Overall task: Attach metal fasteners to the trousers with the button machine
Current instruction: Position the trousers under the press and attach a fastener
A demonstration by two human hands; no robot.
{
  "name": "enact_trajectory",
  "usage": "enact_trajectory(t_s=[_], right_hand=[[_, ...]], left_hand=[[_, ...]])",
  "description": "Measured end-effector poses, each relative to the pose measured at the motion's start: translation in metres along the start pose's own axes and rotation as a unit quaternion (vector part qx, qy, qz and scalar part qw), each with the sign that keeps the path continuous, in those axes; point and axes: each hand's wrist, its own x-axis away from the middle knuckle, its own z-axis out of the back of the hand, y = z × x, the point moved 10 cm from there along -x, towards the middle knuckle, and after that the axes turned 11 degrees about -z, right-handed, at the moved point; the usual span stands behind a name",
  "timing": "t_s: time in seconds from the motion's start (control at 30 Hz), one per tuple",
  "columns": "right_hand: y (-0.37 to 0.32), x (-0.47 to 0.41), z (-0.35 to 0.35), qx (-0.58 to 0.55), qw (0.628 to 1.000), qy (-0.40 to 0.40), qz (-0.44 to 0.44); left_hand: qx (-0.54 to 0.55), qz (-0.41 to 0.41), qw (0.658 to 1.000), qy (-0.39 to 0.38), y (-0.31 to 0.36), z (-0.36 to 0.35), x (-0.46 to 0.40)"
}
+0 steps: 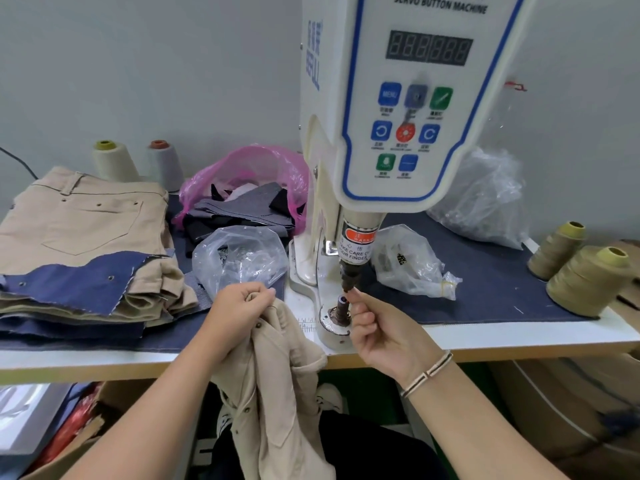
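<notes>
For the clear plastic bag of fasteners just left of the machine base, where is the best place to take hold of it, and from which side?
Grip the clear plastic bag at its crumpled upper edge, coming from above and the front. It sits slumped and open-topped on the table, so a top pinch gathers the loose film and should keep the contents from spilling. The left hand is nearest, but it is clutching the beige trousers.

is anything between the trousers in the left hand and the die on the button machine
Yes: the right hand has its fingertips in the gap over the lower die. The beige trousers, bunched in the left hand, hang off the table edge.
</notes>
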Motion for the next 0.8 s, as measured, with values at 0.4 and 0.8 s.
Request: enact_trajectory(t_s=[0.4, 0.8], right_hand=[[0.008, 0.009, -0.005, -0.109, 0.993, -0.040, -0.031], [0.012, 0.017, -0.014, -0.158, 0.986, -0.038, -0.025]], left_hand=[[0.018, -0.003, 1.000, 0.001, -0.006, -0.002, -0.003], [0.000, -0.006, 1.000, -0.003, -0.007, -0.002, -0.003]])
